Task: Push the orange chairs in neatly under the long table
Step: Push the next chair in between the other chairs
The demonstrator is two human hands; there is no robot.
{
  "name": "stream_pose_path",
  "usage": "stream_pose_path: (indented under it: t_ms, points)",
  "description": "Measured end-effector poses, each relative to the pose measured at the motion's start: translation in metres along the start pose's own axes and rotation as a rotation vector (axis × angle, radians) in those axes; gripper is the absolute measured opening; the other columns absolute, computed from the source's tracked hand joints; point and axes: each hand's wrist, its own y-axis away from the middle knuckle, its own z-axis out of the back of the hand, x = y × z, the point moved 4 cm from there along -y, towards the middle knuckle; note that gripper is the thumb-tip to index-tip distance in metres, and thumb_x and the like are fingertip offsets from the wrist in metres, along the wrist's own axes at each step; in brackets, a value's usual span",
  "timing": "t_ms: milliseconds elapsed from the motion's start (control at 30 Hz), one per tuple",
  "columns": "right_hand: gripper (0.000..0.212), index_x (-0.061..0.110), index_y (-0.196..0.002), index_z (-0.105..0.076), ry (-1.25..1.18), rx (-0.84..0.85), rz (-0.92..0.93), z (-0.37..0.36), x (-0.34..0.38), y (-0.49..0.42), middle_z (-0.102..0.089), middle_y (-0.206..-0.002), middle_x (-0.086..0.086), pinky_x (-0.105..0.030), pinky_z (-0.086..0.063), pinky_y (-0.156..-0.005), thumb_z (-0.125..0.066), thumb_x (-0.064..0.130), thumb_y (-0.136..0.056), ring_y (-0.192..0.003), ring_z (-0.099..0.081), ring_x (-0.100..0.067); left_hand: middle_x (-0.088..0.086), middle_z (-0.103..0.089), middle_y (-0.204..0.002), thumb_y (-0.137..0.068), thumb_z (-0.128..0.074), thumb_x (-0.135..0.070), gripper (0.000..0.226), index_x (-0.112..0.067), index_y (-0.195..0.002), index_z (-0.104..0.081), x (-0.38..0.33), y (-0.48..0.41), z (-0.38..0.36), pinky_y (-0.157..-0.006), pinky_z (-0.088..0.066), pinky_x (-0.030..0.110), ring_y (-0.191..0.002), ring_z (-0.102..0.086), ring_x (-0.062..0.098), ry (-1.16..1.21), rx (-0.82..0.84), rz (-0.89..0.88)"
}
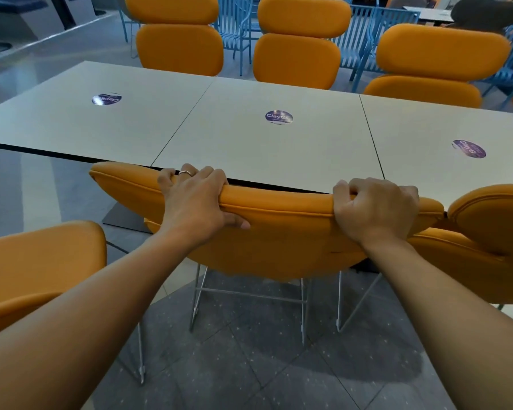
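Observation:
An orange padded chair [282,232] with white wire legs stands right in front of me, its backrest top touching the near edge of the long pale table [249,134]. My left hand [194,202] grips the top of that backrest toward its left end. My right hand [376,208] grips the same top edge toward its right end. A second orange chair [36,270] stands at my lower left, farther out from the table. A third [492,232] sits at the right, close against the table edge. Three more orange chairs [296,48] line the far side.
Blue slatted metal chairs [365,37] stand behind the far row. Round purple stickers [279,117] mark each table panel. Grey tiled floor [249,365] stretches under me and to the left of the table. Another table shows at the top right.

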Motion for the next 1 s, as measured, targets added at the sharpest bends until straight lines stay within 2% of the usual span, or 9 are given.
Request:
stream_pose_path:
  t_ms: [267,367,600,833,900,1000]
  points:
    - [0.052,0.017,-0.065,-0.069,-0.022,0.024,-0.001,-0.012,-0.004,-0.022,-0.058,-0.059,0.000,-0.038,-0.034,-0.075,-0.035,0.046,-0.091,-0.061,-0.048,-0.022,-0.004,-0.056,-0.103,-0.060,-0.060,-0.080,0.061,-0.032,-0.094,-0.043,-0.006,-0.023,-0.005,-0.103,-0.020,0.052,-0.107,-0.051,0.027,-0.005,0.022,0.024]
    - [0.053,0.017,-0.067,-0.071,-0.030,0.032,0.001,-0.014,-0.006,-0.024,-0.059,-0.060,0.000,-0.039,-0.036,-0.076,-0.035,0.047,-0.091,-0.061,-0.048,-0.022,-0.006,-0.054,-0.102,-0.059,-0.061,-0.080,0.063,-0.031,-0.095,-0.045,-0.007,-0.026,-0.006,-0.104,-0.020,0.052,-0.108,-0.051,0.027,-0.015,0.036,0.032]
    - [0.053,0.017,-0.073,-0.074,-0.043,0.045,0.023,-0.009,-0.006,-0.019,-0.063,-0.064,-0.001,-0.039,-0.036,-0.077,-0.035,0.048,-0.092,-0.063,-0.048,-0.021,-0.001,-0.055,-0.115,-0.060,-0.063,-0.078,0.072,-0.028,-0.111,-0.050,-0.006,-0.018,-0.006,-0.110,-0.012,0.052,-0.117,-0.048,0.030,-0.006,0.061,0.039]
    - [0.057,0.017,-0.076,-0.074,-0.071,0.128,0.035,-0.004,-0.006,-0.014,-0.064,-0.070,0.001,-0.041,-0.037,-0.084,-0.031,0.050,-0.095,-0.071,-0.051,-0.019,-0.002,-0.045,-0.139,-0.074,-0.065,-0.063,0.075,-0.031,-0.137,-0.040,-0.005,-0.001,0.003,-0.118,0.003,0.051,-0.137,-0.031,0.024,0.075,0.101,0.014]
    - [0.050,0.019,-0.084,-0.074,-0.119,0.178,0.035,0.000,-0.005,-0.014,-0.068,-0.079,0.000,-0.042,-0.035,-0.089,-0.035,0.048,-0.098,-0.078,-0.051,-0.017,-0.003,-0.042,-0.143,-0.077,-0.065,-0.060,0.075,-0.031,-0.141,-0.037,-0.004,0.005,0.009,-0.119,0.000,0.050,-0.139,-0.029,0.022,0.108,0.104,0.006]
    - [0.034,0.022,-0.094,-0.074,-0.263,0.255,0.054,0.009,0.007,-0.014,-0.071,-0.091,0.003,-0.040,-0.033,-0.092,-0.046,0.041,-0.099,-0.085,-0.053,-0.015,-0.004,-0.044,-0.143,-0.080,-0.066,-0.053,0.067,-0.030,-0.139,-0.042,-0.002,0.014,0.021,-0.117,-0.014,0.050,-0.135,-0.033,0.023,0.205,0.062,0.034]
